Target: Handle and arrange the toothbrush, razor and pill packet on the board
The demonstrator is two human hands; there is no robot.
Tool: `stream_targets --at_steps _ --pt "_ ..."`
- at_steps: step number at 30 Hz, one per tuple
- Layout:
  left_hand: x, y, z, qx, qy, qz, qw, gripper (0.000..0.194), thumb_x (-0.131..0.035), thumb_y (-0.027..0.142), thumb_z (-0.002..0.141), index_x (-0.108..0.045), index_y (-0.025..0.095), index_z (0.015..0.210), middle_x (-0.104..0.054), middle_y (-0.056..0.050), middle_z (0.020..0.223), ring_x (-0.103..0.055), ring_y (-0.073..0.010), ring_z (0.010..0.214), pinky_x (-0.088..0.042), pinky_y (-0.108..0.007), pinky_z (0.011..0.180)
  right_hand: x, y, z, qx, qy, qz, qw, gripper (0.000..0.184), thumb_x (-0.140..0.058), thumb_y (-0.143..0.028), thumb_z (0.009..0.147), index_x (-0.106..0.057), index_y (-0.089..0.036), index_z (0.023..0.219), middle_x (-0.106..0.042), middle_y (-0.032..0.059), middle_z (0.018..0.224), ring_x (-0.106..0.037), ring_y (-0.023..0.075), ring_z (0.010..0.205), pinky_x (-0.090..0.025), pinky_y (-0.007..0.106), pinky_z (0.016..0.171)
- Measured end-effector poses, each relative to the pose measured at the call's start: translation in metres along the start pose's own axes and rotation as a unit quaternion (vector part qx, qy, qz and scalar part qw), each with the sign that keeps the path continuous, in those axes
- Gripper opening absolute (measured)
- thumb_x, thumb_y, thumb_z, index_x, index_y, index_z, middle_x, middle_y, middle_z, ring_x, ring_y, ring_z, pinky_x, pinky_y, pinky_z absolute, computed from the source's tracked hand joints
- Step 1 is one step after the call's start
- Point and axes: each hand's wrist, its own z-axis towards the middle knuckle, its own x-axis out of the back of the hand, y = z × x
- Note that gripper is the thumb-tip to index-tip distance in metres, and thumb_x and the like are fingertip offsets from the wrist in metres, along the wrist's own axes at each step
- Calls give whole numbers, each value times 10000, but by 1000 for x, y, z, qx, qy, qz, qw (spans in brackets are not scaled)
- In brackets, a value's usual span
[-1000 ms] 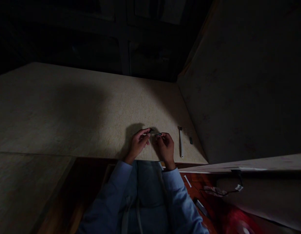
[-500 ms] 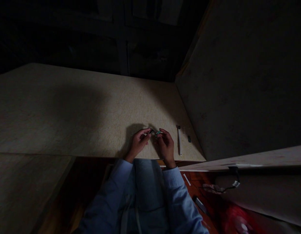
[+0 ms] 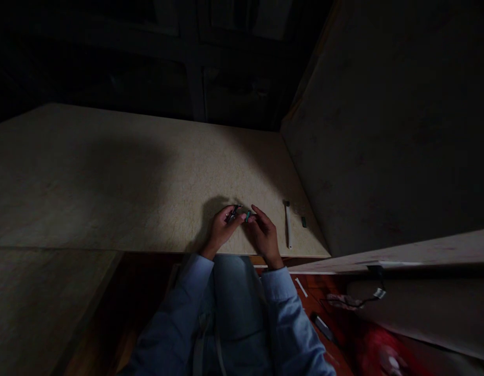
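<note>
Near the table's front edge, my left hand (image 3: 223,228) is closed around a small dark object (image 3: 234,211) with a shiny part; its kind is too dim to make out. My right hand (image 3: 266,235) is beside it, thumb and fingers curled around a small green-and-dark piece (image 3: 248,215). The tip of my left thumb reaches this green piece too. To the right of my hands a thin white stick with a dark head (image 3: 288,224), like a toothbrush or small brush, lies on the table. Beyond it lies a small dark green piece (image 3: 304,222).
The pale table (image 3: 179,177) ends at a wall panel (image 3: 382,130) on the right. Dark cabinet or window frames (image 3: 195,83) stand behind it. On the floor at lower right lie a white strip (image 3: 300,287), a dark-and-grey object (image 3: 323,328), a cable (image 3: 367,303) and something red (image 3: 382,350).
The green piece has tilted more upright and shifted slightly left, toward my left thumb. My right index finger has lifted away from it. The dark object has turned in my left hand.
</note>
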Motion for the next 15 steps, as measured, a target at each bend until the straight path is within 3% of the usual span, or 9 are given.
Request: stream_targets --at_steps 7,15 --pt "1 -7 2 -19 -1 12 1000 326 -741 375 745 -710 170 997 -775 -78 998 -711 -217 939 -557 -330 850 0 1 0 2 -35 -13 999 244 -720 -372 829 -740 -229 1025 -772 46 955 -702 205 892 -544 366 877" --pt "3 -3 1 -5 -11 15 1000 357 -731 367 754 -707 162 1044 -770 -88 1006 -716 -222 941 -562 -333 843 2 0 -1 27 -31 -34 999 207 -699 -344 851 -784 -239 1007 -790 65 1029 -711 235 965 -529 408 923"
